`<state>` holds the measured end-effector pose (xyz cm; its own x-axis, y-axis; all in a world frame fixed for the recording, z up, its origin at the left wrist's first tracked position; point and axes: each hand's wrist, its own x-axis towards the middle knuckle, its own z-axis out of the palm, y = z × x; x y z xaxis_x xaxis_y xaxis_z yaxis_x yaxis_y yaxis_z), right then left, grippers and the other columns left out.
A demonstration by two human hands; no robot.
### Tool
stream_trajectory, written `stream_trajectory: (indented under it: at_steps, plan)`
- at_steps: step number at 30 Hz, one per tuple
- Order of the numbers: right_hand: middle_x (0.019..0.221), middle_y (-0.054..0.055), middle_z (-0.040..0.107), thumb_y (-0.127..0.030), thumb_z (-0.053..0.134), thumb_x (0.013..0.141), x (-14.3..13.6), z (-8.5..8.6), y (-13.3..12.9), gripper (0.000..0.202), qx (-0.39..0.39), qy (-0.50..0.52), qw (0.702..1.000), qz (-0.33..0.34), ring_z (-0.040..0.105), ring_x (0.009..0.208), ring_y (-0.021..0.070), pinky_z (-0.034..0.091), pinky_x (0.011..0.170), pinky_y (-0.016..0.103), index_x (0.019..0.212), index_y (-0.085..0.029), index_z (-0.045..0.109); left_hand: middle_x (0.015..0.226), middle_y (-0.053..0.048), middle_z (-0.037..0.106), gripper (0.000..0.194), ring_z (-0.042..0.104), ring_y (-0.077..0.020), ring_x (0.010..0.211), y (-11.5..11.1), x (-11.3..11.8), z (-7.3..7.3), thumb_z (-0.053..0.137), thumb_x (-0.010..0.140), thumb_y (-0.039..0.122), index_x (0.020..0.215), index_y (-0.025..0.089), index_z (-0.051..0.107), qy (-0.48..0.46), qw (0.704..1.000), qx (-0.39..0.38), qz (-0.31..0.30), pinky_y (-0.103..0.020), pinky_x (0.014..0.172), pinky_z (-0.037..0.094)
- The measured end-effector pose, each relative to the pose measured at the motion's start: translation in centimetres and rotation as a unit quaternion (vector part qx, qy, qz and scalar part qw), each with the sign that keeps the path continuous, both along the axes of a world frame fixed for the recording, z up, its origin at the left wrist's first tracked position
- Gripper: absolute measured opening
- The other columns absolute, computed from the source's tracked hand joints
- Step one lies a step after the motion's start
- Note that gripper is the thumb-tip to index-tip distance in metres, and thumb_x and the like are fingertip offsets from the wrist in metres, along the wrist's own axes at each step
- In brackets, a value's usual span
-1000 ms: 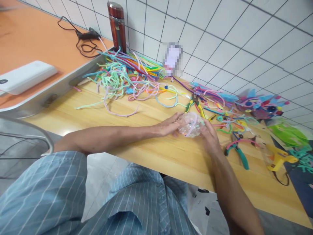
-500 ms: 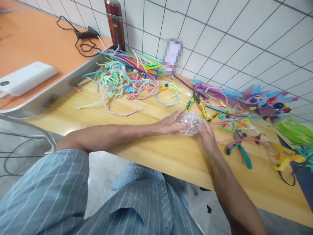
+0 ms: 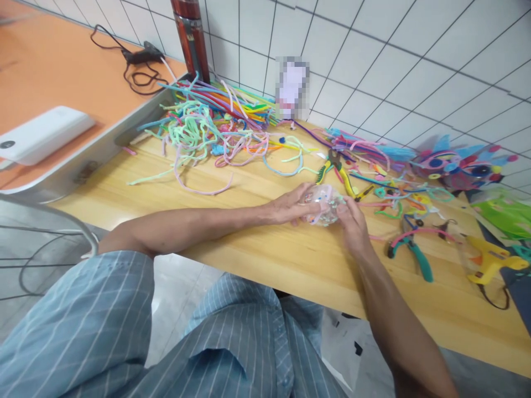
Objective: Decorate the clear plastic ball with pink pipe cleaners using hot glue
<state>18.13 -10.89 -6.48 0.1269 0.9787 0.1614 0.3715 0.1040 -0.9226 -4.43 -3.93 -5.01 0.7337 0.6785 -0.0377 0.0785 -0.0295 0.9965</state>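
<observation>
Watching from afar, I have the left hand [image 3: 290,207] gripping a clear round piece [image 3: 327,205], thumb laid across its front, while the right hand [image 3: 353,224] pinches its right edge, over the wooden table [image 3: 249,254]. Coloured bits [image 3: 329,192] already sit on or inside it, I can't tell which; I'd judge it partly worked, though what remains isn't shown. Just beyond lie yellow-handled pliers [image 3: 334,159]; farther right, teal-handled pliers [image 3: 422,261] and a yellow glue gun [image 3: 492,261]. Loose fuzzy stems [image 3: 193,124] heap leftward. Two decorated figures [image 3: 452,165] by the wall [image 3: 365,66] look finished to me. Fingers hide the piece's sides, the phone [image 3: 292,83] is pixelated, and the flask's [image 3: 191,47] top is cut off.
</observation>
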Motion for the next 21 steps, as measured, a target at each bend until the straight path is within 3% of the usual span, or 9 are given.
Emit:
stream_trajectory:
  at_steps: [6,12,15,18,21]
  plan:
    - [0.113,0.005,0.078,-0.075,0.070,0.087,-0.4,0.4,-0.2,0.057,-0.009,0.014,1.000,0.001,0.073,0.104,0.0271,0.058,0.094,0.042,0.118,-0.027,0.071,0.154,-0.020,0.056,0.087,0.071,-0.0317,0.112,-0.3,-0.2,-0.3,0.059,0.097,0.064,0.167,0.024,0.027,0.020,1.000,0.006,-0.012,-0.030,0.059,0.059]
    - [0.114,0.005,0.078,-0.075,0.069,0.089,0.1,0.0,-0.1,0.056,0.001,0.014,1.000,0.000,0.072,0.108,0.0292,0.057,0.099,0.046,0.120,-0.028,0.072,0.143,-0.019,0.063,0.086,0.074,-0.0314,0.103,0.1,-0.3,0.1,0.055,0.096,0.074,0.162,0.023,0.035,0.011,0.999,0.019,-0.025,-0.038,0.067,0.062]
    - [0.115,0.005,0.078,-0.076,0.067,0.089,0.3,-0.1,-0.1,0.058,-0.004,0.013,1.000,0.014,0.072,0.113,0.0313,0.057,0.104,0.050,0.121,-0.029,0.073,0.143,-0.019,0.066,0.084,0.073,-0.0345,0.114,0.5,-0.4,0.1,0.049,0.098,0.078,0.158,0.020,0.042,0.019,0.998,0.062,-0.022,-0.050,0.091,0.063]
    - [0.127,0.007,0.077,-0.079,0.062,0.092,0.2,-0.2,-0.2,0.062,-0.009,0.009,0.999,0.040,0.070,0.127,0.0341,0.053,0.114,0.054,0.129,-0.030,0.072,0.156,-0.017,0.059,0.085,0.058,-0.0347,0.144,0.7,-0.3,-0.1,0.055,0.095,0.079,0.154,0.018,0.047,0.017,0.991,0.131,0.005,-0.051,0.123,0.047]
    - [0.149,0.008,0.068,-0.081,0.061,0.091,-0.2,-0.2,-0.4,0.072,0.002,-0.004,0.998,0.062,0.060,0.144,0.0348,0.045,0.124,0.055,0.143,-0.031,0.065,0.151,-0.016,0.063,0.082,0.062,-0.0336,0.139,0.6,-0.3,0.0,0.050,0.097,0.080,0.151,0.019,0.049,0.024,0.993,0.117,0.022,-0.050,0.120,0.049]
